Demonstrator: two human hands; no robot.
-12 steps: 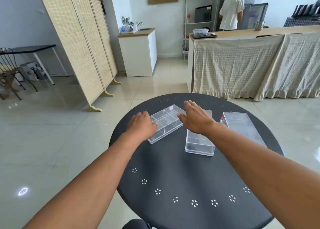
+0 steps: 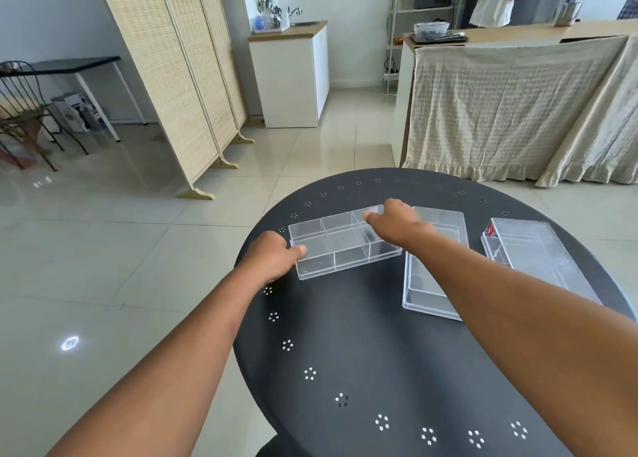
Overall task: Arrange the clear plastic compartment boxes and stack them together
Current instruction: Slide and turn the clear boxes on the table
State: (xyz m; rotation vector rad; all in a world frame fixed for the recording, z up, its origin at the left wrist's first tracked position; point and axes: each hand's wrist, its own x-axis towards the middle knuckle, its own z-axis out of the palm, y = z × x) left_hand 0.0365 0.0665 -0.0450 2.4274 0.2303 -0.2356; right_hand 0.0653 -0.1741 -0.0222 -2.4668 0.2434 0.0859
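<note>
A divided clear box [image 2: 340,242] is held at both ends over the left part of the round black counter [image 2: 362,353]; its left end is gripped by the left hand [image 2: 272,259], whose thumb lies along the near wall while the other fingers are curled round the end and hidden from view; its far right corner is pinched by the right hand [image 2: 397,223], the fingers being closed down on the rim there. The box is turned crosswise, its long side running left to right, and its inner walls are seen to split it into several compartments; whether it rests on the counter or is raised slightly cannot be told. Its right end is seen just beside, and perhaps over, the edge of a second clear box [image 2: 433,280], which lies lengthwise near the middle of the counter and is partly covered by the right forearm. A third clear box [image 2: 531,253], marked by a small red label [image 2: 490,230] at its far left corner, is set lengthwise toward the right edge of the counter, apart from the second. The counter's surface is pierced by small rings of holes along its rim. A folding woven screen [image 2: 179,76] is stood on the tiled floor to the left; a cloth-draped bench [image 2: 518,104] is seen behind the counter.
</note>
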